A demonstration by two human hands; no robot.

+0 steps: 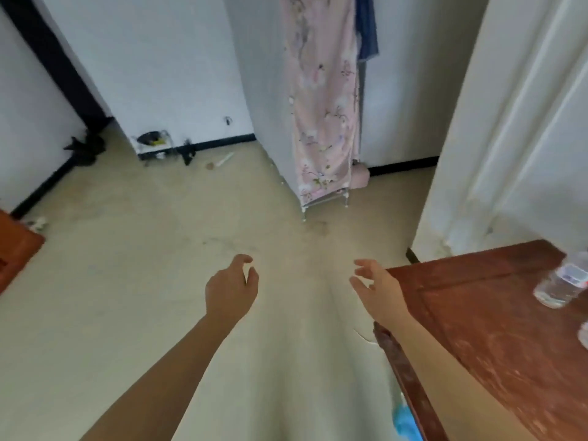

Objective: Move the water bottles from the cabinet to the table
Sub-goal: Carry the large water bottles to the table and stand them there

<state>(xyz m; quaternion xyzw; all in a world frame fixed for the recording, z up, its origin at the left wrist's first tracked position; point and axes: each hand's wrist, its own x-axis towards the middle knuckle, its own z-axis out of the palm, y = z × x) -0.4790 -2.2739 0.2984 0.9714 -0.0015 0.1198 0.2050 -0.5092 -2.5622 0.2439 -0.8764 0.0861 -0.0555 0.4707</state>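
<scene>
A clear plastic water bottle (561, 283) stands on the reddish wooden table (483, 319) at the right edge of the view. Part of a second clear bottle (584, 334) shows just below it, cut off by the frame. My left hand (230, 286) hangs over the bare floor with fingers curled apart and nothing in it. My right hand (375, 288) is held out beside the table's near-left corner, fingers spread, also holding nothing. No cabinet with bottles is clearly in view.
A fabric wardrobe with a pink flowered cover (321, 106) stands ahead on thin legs. A white door (515, 122) is at the right. A small rack (154, 144) and dark clutter lie along the far wall. Another reddish wooden piece (16, 246) juts in at left.
</scene>
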